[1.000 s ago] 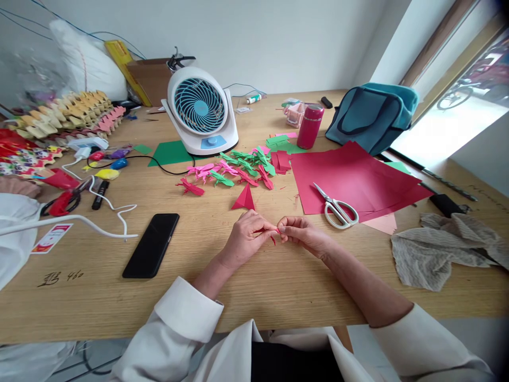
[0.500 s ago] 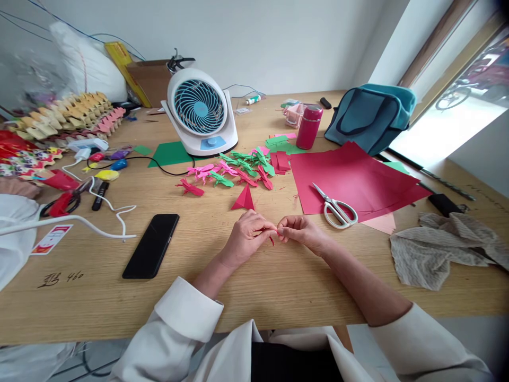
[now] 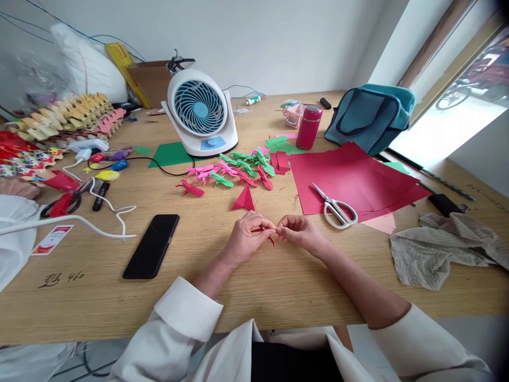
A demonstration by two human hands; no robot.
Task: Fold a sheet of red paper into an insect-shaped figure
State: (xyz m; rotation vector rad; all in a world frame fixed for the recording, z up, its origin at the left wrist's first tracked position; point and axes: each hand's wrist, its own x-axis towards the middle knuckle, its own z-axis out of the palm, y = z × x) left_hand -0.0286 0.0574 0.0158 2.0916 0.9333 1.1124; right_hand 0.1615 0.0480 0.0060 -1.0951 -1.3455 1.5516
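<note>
Between my hands is a small red folded paper piece (image 3: 271,240), mostly covered by the fingers, with thin ends sticking out below. My left hand (image 3: 250,233) pinches it from the left, thumb against forefinger. Close beside it, my right hand (image 3: 299,232) pinches the piece's right end with thumb and fingertips. A red folded paper triangle (image 3: 244,198) stands just beyond my left hand. Farther back lie several folded paper insects in green (image 3: 242,163), pink (image 3: 202,173) and red (image 3: 191,188). White-handled scissors (image 3: 336,208) rest partly on red paper sheets (image 3: 358,178), right of my right hand.
A black phone (image 3: 151,246) lies at left, near a white cable (image 3: 79,222). Behind the paper insects stand a fan (image 3: 201,114) and a red flask (image 3: 309,127). A blue bag (image 3: 368,118) and a crumpled grey cloth (image 3: 441,246) are on the right.
The left fingers have shifted slightly, and more of the red paper shows between them. Both hands stay in nearly the same place; nothing else on the table has moved.
</note>
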